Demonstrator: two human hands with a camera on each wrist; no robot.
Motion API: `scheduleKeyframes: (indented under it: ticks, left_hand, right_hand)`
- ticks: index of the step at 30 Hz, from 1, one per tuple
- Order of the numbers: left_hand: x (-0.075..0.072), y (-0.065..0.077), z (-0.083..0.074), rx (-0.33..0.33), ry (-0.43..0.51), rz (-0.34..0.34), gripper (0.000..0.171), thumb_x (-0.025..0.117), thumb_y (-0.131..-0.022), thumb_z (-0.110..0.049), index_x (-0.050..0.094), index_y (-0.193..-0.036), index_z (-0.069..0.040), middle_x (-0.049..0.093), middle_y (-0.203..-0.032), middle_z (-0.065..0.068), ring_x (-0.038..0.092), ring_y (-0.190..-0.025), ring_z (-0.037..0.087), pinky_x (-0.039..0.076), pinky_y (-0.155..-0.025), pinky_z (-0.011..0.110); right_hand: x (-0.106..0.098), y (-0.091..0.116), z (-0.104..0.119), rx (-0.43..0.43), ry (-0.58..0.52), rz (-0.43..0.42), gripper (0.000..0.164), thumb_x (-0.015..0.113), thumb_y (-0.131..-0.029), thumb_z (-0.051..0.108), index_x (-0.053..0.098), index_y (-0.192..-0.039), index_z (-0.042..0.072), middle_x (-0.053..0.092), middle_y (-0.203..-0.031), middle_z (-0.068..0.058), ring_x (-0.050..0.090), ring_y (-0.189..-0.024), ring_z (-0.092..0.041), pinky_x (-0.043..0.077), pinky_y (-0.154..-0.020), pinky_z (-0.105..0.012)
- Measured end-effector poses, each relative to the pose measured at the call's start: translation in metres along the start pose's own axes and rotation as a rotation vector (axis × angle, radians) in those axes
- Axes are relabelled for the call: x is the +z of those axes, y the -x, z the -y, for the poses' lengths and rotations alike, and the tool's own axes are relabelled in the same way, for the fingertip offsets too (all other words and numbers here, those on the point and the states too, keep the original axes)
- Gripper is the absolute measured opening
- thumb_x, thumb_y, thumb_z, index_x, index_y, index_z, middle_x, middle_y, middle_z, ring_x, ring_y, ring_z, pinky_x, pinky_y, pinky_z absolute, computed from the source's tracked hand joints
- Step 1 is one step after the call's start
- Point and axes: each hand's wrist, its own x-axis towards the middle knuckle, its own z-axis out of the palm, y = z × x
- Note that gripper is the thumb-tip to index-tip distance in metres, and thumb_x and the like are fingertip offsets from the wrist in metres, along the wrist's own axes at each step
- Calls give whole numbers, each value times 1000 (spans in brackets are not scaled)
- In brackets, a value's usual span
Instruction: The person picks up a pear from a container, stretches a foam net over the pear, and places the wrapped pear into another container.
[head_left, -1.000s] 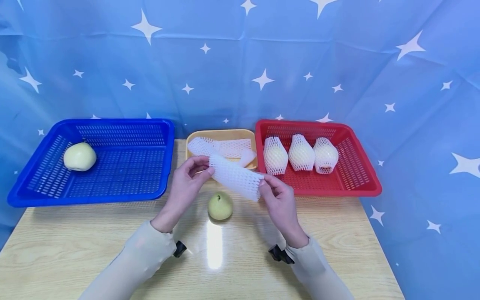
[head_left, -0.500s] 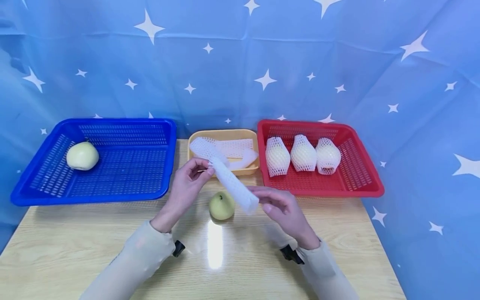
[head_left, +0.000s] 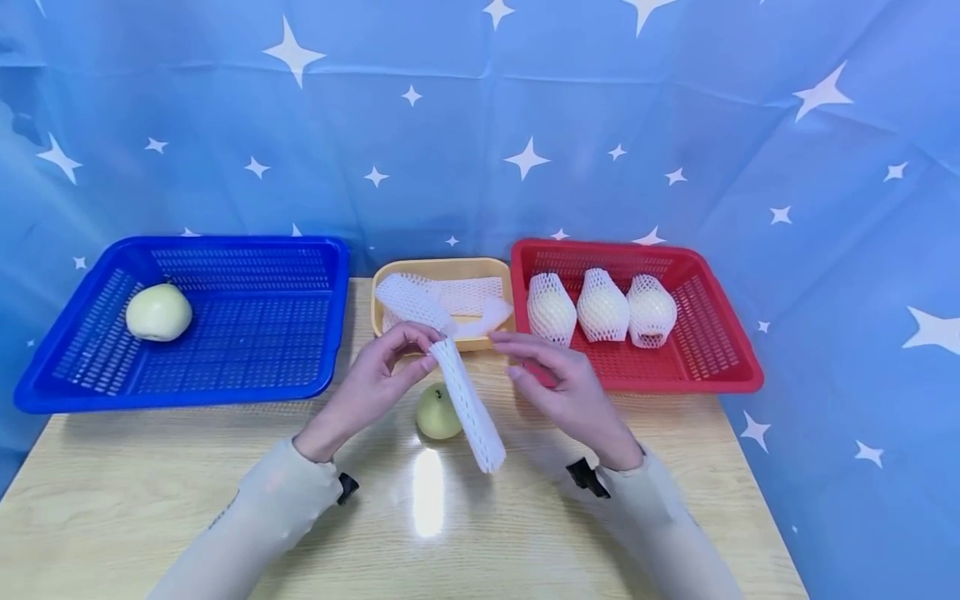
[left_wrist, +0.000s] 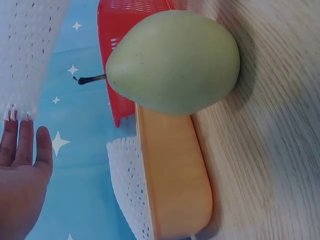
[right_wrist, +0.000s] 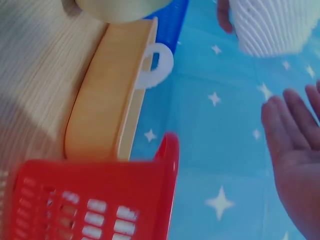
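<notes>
The foam net sleeve (head_left: 472,412), earlier held at both ends, is now pinched only at its upper end by the fingers of the left hand (head_left: 363,392); the pear (head_left: 435,414), partly hidden behind it below frame centre, remains bare. The right hand (head_left: 573,392) is held apart, right of centre, fingers loosely extended.

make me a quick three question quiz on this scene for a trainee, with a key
1. Which hand pinches the foam sleeve?

2. True or false: the green pear on the table is bare.

3. How many wrapped fruits lie in the red basket?
A) two
B) three
C) five

Key:
1. The left hand.
2. True.
3. B
</notes>
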Motion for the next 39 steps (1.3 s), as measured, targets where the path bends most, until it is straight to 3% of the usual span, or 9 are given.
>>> scheduleKeyframes:
  ticks: [4,9,20,25,29,33,39]
  left_hand:
    - [4,1,-1,37,-41,15,8,65,-98,5,62,-102,-1,67,-122,12,61,-123,26,49,-107,35]
    - [7,0,-1,55,-65,17,10,66,-97,7,63,-103,-1,68,-117,12,61,-120,26,49,-107,36]
    - [12,-1,-2,72,-161,-5,13,66,-96,9,63,-104,-1,68,-110,11,65,-106,21,55,-96,35]
    - [13,0,-2,68,-215,-26,12,68,-96,7,64,-103,-2,69,-108,9,65,-101,19,56,-91,40]
    - [13,2,0,33,-175,-39,8,64,-99,5,63,-104,0,67,-108,9,64,-100,19,56,-91,37]
    - [14,5,0,-15,-98,-97,7,63,-100,4,60,-107,3,64,-110,13,63,-102,18,54,-92,27]
    - [14,8,1,-39,46,-173,9,60,-101,6,55,-108,8,60,-115,12,62,-107,16,53,-93,22]
  right_hand:
    - [16,-13,2,-36,131,35,47,74,-95,4,64,-140,9,58,-149,-3,51,-139,-22,43,-114,-41]
    - [27,-21,4,-46,135,45,54,77,-93,7,60,-144,9,58,-149,-5,52,-138,-23,44,-112,-47]
    - [39,-25,1,-124,155,3,48,82,-89,9,67,-134,8,65,-134,-6,61,-124,-21,50,-105,-38]
    - [41,-26,-2,-150,145,-50,34,85,-85,6,73,-117,7,69,-120,-5,64,-114,-19,54,-98,-35]
    - [42,-26,-4,-156,117,-113,24,86,-82,0,72,-101,5,71,-107,-5,66,-104,-21,55,-92,-32]
    - [43,-24,-5,-124,69,-156,20,83,-83,-5,70,-95,4,71,-104,-7,66,-103,-22,54,-92,-28]
    - [44,-19,-5,-37,-177,-207,14,72,-86,-14,64,-90,-3,69,-107,-17,64,-106,-25,56,-94,-27]
